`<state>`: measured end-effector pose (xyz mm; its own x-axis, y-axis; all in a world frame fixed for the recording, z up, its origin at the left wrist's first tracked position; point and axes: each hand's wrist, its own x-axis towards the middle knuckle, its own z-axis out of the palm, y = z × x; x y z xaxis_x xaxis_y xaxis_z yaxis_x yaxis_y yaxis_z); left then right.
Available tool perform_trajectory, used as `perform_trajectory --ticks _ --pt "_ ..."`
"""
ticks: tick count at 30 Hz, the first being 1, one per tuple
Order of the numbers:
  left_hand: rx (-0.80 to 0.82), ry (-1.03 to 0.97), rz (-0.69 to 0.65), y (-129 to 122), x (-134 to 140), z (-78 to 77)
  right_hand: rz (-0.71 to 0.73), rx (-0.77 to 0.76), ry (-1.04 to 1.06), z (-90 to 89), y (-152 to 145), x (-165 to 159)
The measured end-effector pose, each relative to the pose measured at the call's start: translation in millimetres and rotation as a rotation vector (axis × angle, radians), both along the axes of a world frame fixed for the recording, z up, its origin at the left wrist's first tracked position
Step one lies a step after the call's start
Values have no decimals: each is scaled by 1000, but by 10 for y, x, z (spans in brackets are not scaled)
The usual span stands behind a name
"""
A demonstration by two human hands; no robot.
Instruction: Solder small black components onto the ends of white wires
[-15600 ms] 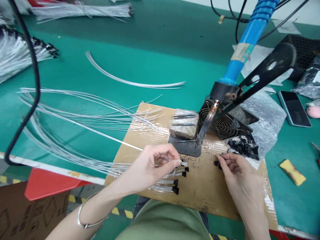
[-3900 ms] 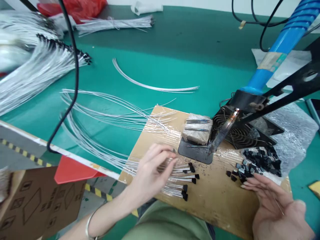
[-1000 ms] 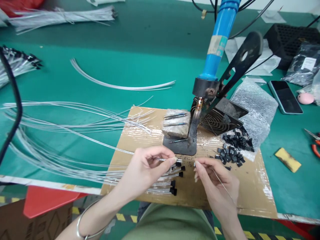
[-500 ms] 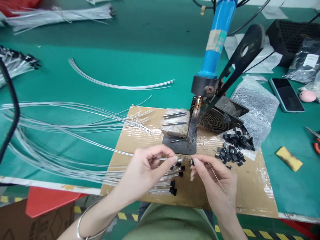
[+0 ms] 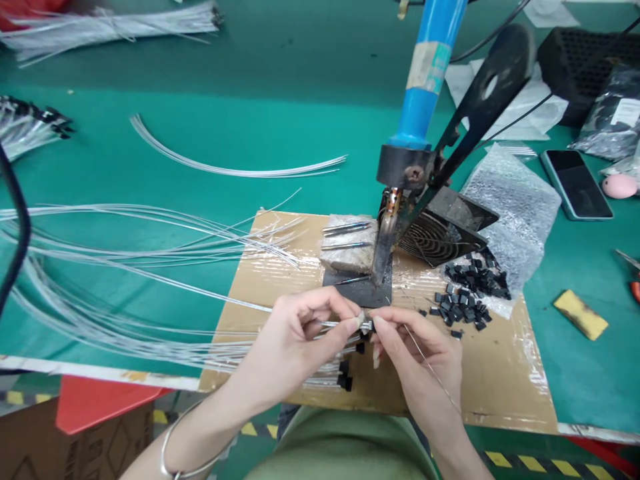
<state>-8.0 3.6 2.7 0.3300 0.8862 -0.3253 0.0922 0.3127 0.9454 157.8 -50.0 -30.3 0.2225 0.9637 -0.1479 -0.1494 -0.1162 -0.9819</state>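
Note:
My left hand point(image 5: 313, 340) pinches the ends of thin white wires point(image 5: 240, 301), which trail away to the left. In my right hand point(image 5: 420, 350) a small black connector point(image 5: 371, 326) is gripped between thumb and fingertips, meeting the wire ends. A strand of thin solder wire point(image 5: 425, 360) also runs through the right hand. Beneath my hands lie finished-looking wires with black connectors point(image 5: 345, 382) on their ends. Just beyond, a blue-handled soldering iron point(image 5: 419, 100) points down in its stand. My fingers partly hide the joint between wires and connector.
Loose black connectors point(image 5: 463, 307) lie in a pile on the cardboard point(image 5: 505, 380). Behind stands a small black fan point(image 5: 440, 237), beside bubble wrap point(image 5: 520, 207). A phone point(image 5: 577, 183) and a yellow sponge point(image 5: 580, 313) are at the right. A curved wire bundle point(image 5: 225, 167) lies further back.
My right hand has moved left, bringing the black connector against the wire ends in my left hand. The view has shifted slightly.

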Motion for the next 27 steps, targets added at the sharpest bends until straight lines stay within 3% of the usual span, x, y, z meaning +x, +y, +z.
perform_trajectory --ticks 12,19,27 --pt "-9 -11 27 14 22 -29 -7 -4 -90 -23 -28 -3" --pt "-18 52 76 34 58 -12 14 157 -275 -129 -144 93" --pt "21 130 86 59 106 -18 -82 10 -438 4 -192 133"
